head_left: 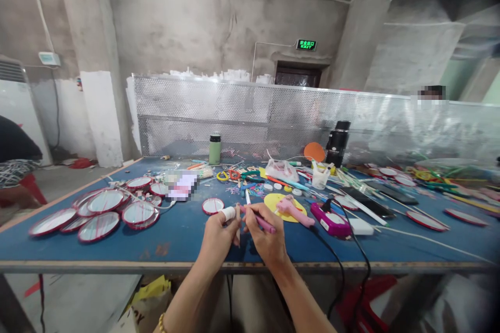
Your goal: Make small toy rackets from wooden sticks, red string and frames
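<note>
My left hand (219,233), with white tape round one finger, is closed in a pinch on a thin, pale flat stick (238,212). Beside it, my right hand (267,237) grips a pink pen-like tool (266,225) that slants across the palm. The fingertips of both hands almost meet above the blue table near its front edge. A white rod (247,196) shows just beyond the right fingers; whether it is held cannot be told. Close by lie a small red-rimmed round disc (213,206) and a pink glue gun (292,208) on a yellow disc (270,199).
Several red-rimmed discs (105,201) are heaped at left beside a lit phone (183,186). A green bottle (214,150) and black flask (338,144) stand near the perforated screen (234,114). A purple box (331,220) with black cables lies at right. Another person (17,151) sits at far left.
</note>
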Available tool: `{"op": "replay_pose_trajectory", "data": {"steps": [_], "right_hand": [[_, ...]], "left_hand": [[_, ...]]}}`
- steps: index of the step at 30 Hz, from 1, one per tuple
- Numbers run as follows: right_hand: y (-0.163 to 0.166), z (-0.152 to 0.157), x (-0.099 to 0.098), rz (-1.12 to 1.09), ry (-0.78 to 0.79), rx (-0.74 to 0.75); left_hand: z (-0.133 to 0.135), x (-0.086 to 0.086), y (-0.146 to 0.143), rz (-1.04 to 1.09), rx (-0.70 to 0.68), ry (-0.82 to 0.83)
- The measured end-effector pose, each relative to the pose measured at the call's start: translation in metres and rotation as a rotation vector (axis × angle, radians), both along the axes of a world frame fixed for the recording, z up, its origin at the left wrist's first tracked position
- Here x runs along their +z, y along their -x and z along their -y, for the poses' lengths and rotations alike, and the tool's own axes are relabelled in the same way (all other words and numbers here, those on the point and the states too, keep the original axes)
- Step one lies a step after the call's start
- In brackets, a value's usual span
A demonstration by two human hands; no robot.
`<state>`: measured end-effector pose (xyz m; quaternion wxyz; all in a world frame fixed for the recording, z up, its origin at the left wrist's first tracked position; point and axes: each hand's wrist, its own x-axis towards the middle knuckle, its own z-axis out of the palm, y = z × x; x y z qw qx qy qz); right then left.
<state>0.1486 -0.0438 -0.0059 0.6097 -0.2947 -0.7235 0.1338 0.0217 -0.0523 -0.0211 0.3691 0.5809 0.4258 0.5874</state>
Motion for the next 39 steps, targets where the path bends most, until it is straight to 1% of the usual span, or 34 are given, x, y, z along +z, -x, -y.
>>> {"op": "replay_pose_trajectory", "data": {"steps": [5, 11, 21, 27, 32, 39], "right_hand": [[0.0001, 0.0008, 0.0002, -0.006, 0.011, 0.007], [0.0006, 0.0018, -0.0012, -0.03, 0.027, 0.001], [0.0005, 0.0009, 0.0002, 0.015, -0.027, 0.008], [0.0, 0.002, 0.0005, -0.04, 0.001, -0.007], [0.0006, 0.0023, 0.0001, -0.003, -0.032, 0.009], [0.0006, 0.0005, -0.0017, -0.046, -0.002, -0.021]], "left_hand": [[0.0023, 0.0019, -0.0011, 0.02, -0.007, 0.004], [0.0027, -0.0007, 0.0005, 0.004, -0.015, -0.002], [0.0003, 0.0002, -0.0003, 0.012, -0.023, 0.001], [0.0024, 0.0017, -0.0004, 0.043, -0.04, 0.01], [0.0012, 0.0003, 0.0001, 0.036, -0.049, 0.011], [0.004, 0.0043, 0.0, 0.027, -0.046, 0.004]]}}
